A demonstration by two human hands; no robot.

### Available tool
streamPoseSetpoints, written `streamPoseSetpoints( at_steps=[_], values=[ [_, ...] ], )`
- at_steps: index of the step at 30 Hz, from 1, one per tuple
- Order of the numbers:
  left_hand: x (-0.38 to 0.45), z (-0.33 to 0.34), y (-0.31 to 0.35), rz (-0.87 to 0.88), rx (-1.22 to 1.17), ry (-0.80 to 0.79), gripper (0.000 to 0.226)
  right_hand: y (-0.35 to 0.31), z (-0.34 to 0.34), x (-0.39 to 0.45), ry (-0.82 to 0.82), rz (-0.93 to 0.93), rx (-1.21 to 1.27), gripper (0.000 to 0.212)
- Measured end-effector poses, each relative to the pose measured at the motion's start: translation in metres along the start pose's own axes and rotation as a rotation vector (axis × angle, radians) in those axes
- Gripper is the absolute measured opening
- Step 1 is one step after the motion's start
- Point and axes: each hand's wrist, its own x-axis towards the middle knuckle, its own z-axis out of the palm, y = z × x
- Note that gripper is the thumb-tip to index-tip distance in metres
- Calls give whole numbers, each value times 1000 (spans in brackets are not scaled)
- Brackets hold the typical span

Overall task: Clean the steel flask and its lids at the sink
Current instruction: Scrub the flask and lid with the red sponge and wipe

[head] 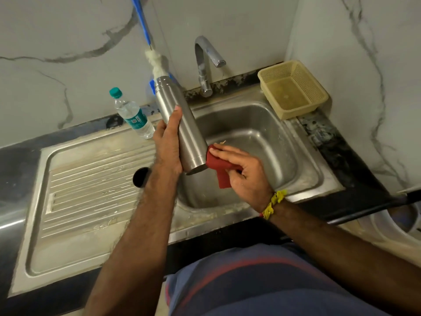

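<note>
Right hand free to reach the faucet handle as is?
Probably not yet: the right hand presses a red cloth against the flask. The path over the sink to the faucet looks unobstructed.

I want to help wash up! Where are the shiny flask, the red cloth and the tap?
steel flask (180,124), head view, middle of body.
red cloth (219,166), head view, folded middle.
tap (206,55), head view, curved spout.

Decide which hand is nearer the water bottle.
Left. The left hand grips the flask just beside the water bottle; the right hand is farther away, over the sink.
</note>
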Motion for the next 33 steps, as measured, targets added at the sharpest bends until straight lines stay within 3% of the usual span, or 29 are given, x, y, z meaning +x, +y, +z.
streamPoseSetpoints(
  at_steps=[4,8,12,15,19,23,27,31,33],
  values=[
    [-3,-3,3,21,20,-10,50,-1,2,-5,-30,54,42,61],
    [-12,3,-7,18,35,-32,47,-2,2,8,39,315,224,51],
    [-9,-1,-11,16,35,-4,49,-6,0,6,-38,-18,-59,56],
    [-11,1,-15,12,38,-6,53,0,-5,7,-42,-11,-76,57],
    [-22,9,-23,-7,17,-22,79,2,-8,11,-76,-85,-150,62],
    [-32,13,-33,-12,34,-59,59,5,-10,24,-23,-40,-188,62],
    [-30,10,-32,-14,-41,-88,65,2,-8,15,-132,-288,-341,58],
    [-38,13,-34,19,31,-99,42,-1,-8,30,9,-94,-239,61],
    [-43,13,-35,6,-12,-141,40,-6,-7,31,-30,-158,-294,61]
  ],
)
